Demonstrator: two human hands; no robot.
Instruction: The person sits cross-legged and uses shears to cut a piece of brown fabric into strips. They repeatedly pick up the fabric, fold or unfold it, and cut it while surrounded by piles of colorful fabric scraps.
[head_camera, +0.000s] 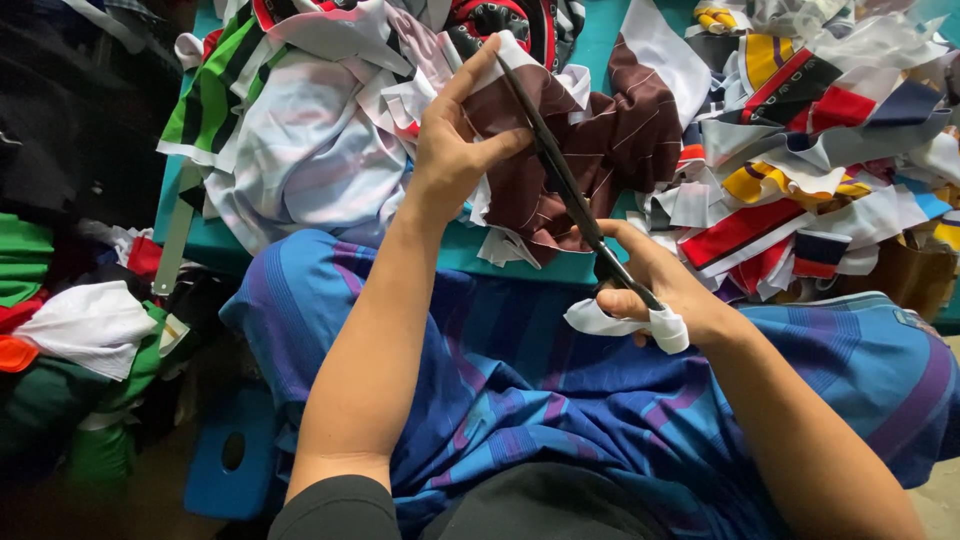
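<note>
Pinching the maroon striped fabric piece (590, 140) at its upper edge, the left hand (455, 150) holds it above the teal desk (530, 262). Right hand (655, 290) is clamped on dark scissors (565, 180), whose blades run diagonally up-left along the fabric toward the left fingers.

Evenly lit from above, soft shadows; dim and murky at lower left; sharp centrally, slight edge stretching.

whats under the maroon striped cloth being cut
Under the maroon striped cloth lies a teal table, showing at its near edge, with white scraps poking out below. The left hand holds the cloth; the rest beneath is covered.
</note>
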